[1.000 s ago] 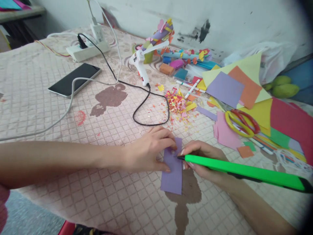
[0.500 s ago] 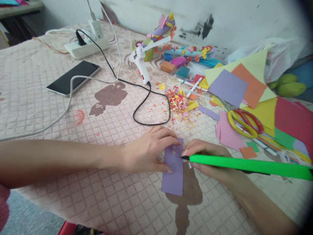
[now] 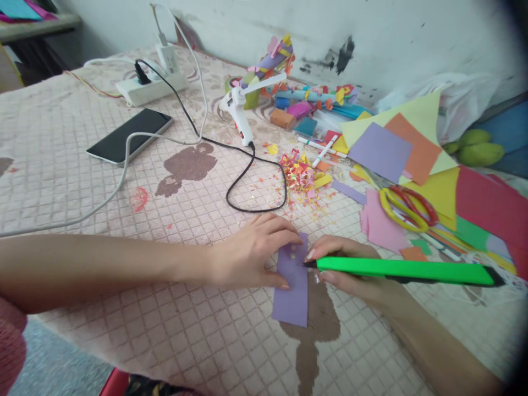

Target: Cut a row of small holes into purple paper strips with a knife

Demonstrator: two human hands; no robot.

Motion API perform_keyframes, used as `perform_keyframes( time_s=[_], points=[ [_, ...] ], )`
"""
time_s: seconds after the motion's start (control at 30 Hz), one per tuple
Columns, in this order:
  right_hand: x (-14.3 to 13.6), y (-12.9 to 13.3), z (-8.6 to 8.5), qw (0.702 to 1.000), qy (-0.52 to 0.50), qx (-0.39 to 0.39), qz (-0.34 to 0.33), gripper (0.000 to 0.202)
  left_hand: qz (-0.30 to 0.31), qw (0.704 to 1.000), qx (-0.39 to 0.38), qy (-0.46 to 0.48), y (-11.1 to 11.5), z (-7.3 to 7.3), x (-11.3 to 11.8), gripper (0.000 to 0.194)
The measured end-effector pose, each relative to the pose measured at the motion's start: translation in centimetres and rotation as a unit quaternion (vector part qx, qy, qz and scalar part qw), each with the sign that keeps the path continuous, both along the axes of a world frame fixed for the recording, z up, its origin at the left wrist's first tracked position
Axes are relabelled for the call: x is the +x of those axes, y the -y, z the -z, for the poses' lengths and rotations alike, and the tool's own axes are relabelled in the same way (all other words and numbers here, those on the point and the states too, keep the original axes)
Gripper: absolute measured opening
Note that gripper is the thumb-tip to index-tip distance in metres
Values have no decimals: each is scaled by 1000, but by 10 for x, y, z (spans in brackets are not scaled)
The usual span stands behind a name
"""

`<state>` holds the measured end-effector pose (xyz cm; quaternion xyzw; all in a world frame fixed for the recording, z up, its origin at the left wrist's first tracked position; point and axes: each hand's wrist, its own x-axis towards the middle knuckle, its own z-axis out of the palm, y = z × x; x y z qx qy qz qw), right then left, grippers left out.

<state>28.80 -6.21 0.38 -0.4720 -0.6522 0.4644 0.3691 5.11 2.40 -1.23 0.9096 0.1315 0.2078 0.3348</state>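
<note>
A purple paper strip [image 3: 291, 308] lies on the tablecloth in front of me, with small pale round spots near its upper end. My left hand [image 3: 256, 247] rests over its left side, thumb and fingers apart, pressing it down. From the right, my right hand [image 3: 350, 261] grips a long green utility knife [image 3: 400, 268] with a black front and a black rear end. The knife's tip is at the strip's right edge, just below the spots; its blade is hard to make out. My right fingertips are close beside the strip.
Scissors [image 3: 404, 209], coloured paper sheets [image 3: 379, 148] and a pile of paper scraps [image 3: 303, 173] lie to the right. A white glue gun [image 3: 239, 113] with a looping black cord stands ahead. At the left are a phone [image 3: 130, 135] and a power strip [image 3: 150, 88].
The view has shifted slightly. The knife's rear end has swung a little up and its black end now shows. My left hand stays on the strip.
</note>
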Motion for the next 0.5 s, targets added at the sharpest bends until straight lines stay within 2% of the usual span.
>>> perform_keyframes(
  time_s=[0.17,0.3,0.4,0.5],
  points=[
    [1,5,7,998,-39,-51,24,19,-5,1000,0,31,2,1,1,61],
    [3,8,15,995,-75,-47,42,18,-43,994,14,99,-1,-6,-8,48],
    [4,7,18,996,-89,-23,18,12,-126,988,49,72,-14,-13,-34,36],
    [3,6,18,995,-86,-34,43,10,-237,968,77,27,-36,-15,-76,26]
  ],
)
